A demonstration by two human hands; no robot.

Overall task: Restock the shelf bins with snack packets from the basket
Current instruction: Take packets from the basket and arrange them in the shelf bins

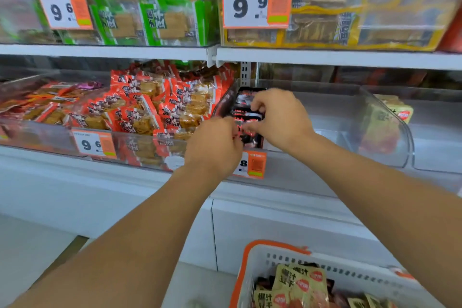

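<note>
Basket (252,257) below holds more packets. Left hand (215,147) and right hand (280,117) both pinch dark packets (246,107), seating them in the clear bin (385,117). Next: release, reach back for more.

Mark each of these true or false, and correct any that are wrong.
1. Both hands hold black-and-red packets in a clear bin on the lower shelf. True: left hand, right hand.
2. The bin to the left of the hands stands empty. False: it is full of orange-red packets.
3. The basket at the bottom right holds yellow packets. True.
4. The upper shelf's right price tag reads 5.5. False: that price tag reads 9.9.
5. The packets on the upper left are blue. False: these upper-left packets are green.
</note>
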